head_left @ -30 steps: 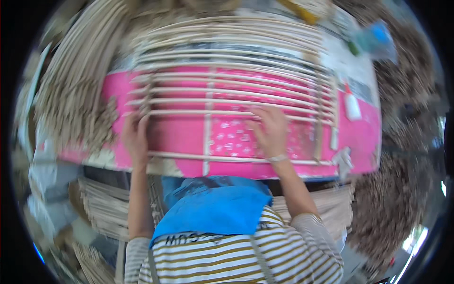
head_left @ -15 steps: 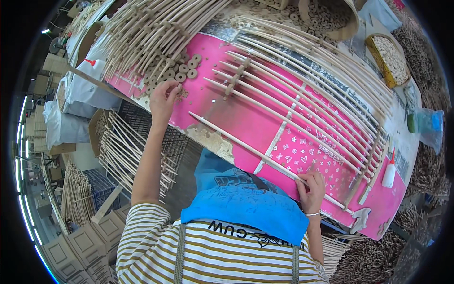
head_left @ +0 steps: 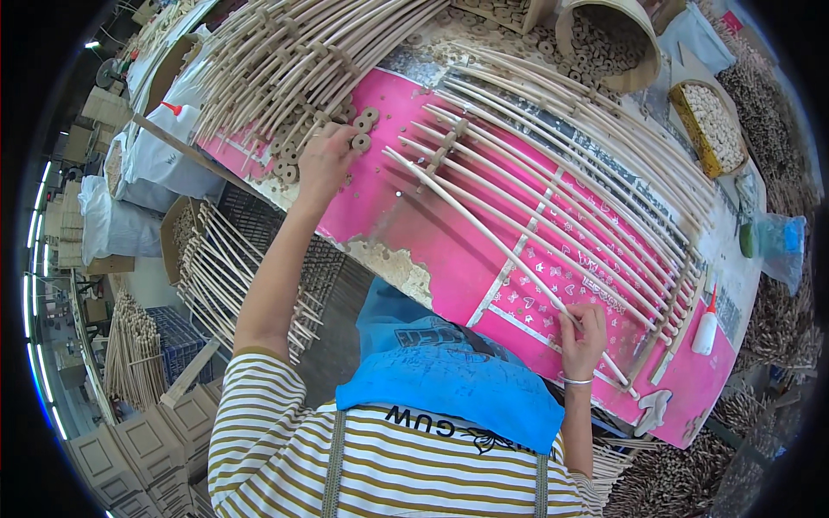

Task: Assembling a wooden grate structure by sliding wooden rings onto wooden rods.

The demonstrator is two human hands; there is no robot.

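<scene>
My right hand point(head_left: 584, 338) pinches a long, pale wooden stick point(head_left: 484, 223) towards its near right end. The stick slants across the pink table covering, its tapered far tip close to my left hand. My left hand point(head_left: 326, 160) is closed over a pile of brown wooden rings point(head_left: 287, 157), with one ring point(head_left: 361, 142) right beside its fingertips. Whatever those fingers grip is hidden. Beyond the held stick, several similar sticks lie side by side, passing through a brown notched crosspiece point(head_left: 442, 148) near their tapered ends. Another brown strip point(head_left: 682, 293) runs by their right ends.
Bundled sticks with rings point(head_left: 285, 60) are heaped at the far left. A tipped tub of rings point(head_left: 646, 52) and a yellow box of pale pieces point(head_left: 698, 129) stand at the back. A glue bottle point(head_left: 705, 328) and a crumpled whitish cloth point(head_left: 654, 410) lie at the right.
The held stick's far tip has swung away from me towards the row of sticks. My left hand has moved slightly right and farther over the rings. My right hand keeps its pinch.
</scene>
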